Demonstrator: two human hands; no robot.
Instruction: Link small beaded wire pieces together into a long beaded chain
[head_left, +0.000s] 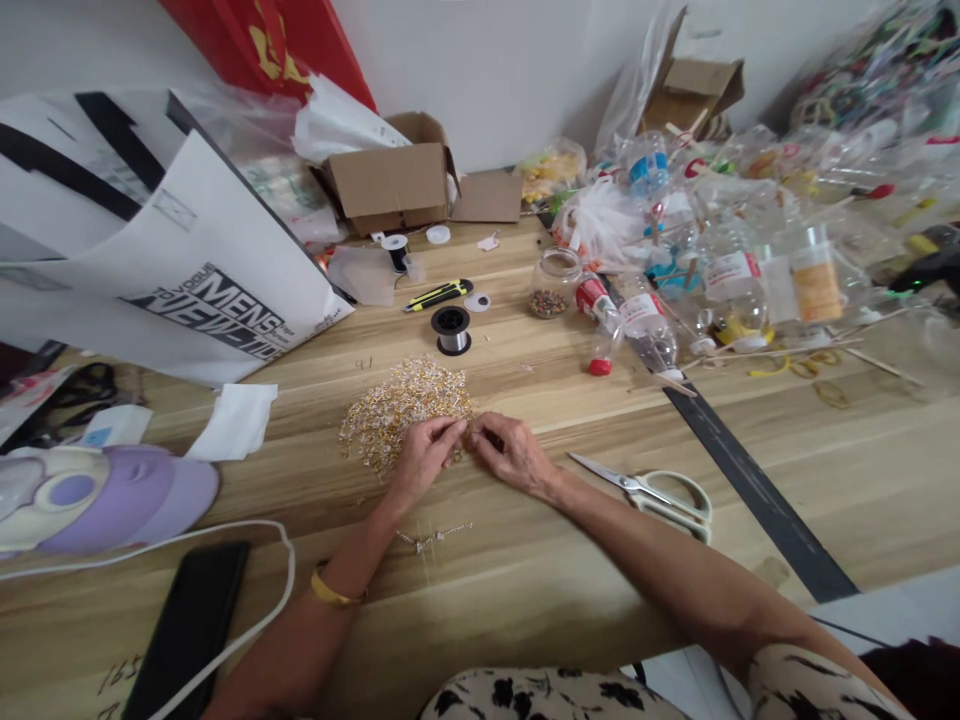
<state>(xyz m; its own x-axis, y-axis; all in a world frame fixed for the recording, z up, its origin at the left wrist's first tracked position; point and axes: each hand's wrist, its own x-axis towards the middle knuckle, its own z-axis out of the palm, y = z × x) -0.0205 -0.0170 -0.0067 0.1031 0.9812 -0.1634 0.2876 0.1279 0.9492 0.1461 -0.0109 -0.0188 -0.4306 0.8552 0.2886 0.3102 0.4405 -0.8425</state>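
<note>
A pile of small gold and clear beads (405, 400) is spread on the wooden table. At its right edge my left hand (429, 450) is closed, thumb and fingers pinched together. My right hand (510, 450) is beside it, also pinched, with the fingertips of both hands nearly meeting. Whatever lies between the fingers is too small to make out. Below the hands a short beaded chain (435, 538) rests on the table. Scissors (652, 495) with pale handles lie to the right of my right forearm. Beyond the pile stands a spool of silvery wire (451, 332).
A yellow-black utility knife (439, 294) and a jar of beads (555, 285) stand farther back. Plastic bottles (649, 325) crowd the right. At left are a white shopping bag (195, 250), a lilac device (124, 495), a black phone (191, 620) and a white cable (289, 560).
</note>
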